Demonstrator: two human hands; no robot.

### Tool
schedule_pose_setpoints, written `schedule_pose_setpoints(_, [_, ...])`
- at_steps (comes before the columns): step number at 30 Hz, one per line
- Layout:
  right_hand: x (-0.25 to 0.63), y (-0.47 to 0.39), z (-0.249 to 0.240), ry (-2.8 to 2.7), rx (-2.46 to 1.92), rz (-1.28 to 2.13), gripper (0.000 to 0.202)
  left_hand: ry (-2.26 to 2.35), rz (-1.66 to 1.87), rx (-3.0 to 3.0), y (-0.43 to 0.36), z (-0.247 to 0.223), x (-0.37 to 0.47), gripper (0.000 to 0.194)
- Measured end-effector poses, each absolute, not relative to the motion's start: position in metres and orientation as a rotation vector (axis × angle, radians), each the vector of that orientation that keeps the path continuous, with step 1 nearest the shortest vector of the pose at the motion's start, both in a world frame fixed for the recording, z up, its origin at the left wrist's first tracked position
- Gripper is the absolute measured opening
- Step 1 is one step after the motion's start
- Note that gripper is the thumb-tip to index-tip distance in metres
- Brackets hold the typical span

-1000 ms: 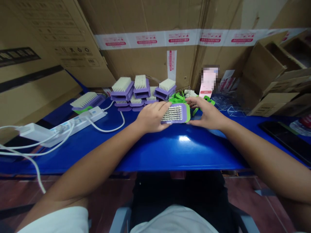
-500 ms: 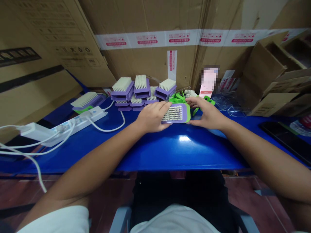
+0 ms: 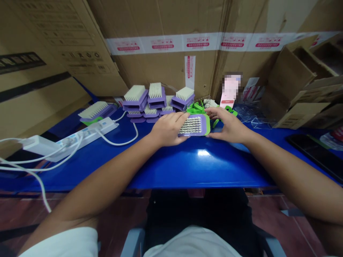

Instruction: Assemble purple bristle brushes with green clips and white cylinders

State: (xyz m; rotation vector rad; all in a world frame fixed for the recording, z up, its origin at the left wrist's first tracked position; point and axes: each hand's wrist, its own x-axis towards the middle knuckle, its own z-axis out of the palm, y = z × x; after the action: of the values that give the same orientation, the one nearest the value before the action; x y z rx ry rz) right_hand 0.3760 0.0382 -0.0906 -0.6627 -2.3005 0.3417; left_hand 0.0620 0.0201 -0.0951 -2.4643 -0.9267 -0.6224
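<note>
A purple scrub brush with a green end is held over the blue table, its pale bristles facing me. My left hand is closed around its left end, fingers on top and thumb below. My right hand curves about the green end, fingertips at the upper corner and thumb at the lower corner; a gap shows between palm and brush. Just behind lie green plastic parts. Stacked purple brushes stand to the left, bristles up on the top ones.
A white power strip with cables lies on the left of the blue table, near another brush. A pink-screened phone leans at the back. Cardboard boxes and a black phone are to the right.
</note>
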Motion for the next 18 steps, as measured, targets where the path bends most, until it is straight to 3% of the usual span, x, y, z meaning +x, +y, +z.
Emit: schedule_pose_setpoints(18, [0.3738, 0.0368, -0.0894, -2.305, -0.657, 0.317, 0.085, -0.975, -0.573, -2.497, 0.0193, -0.0941, 0.0618, 0.077])
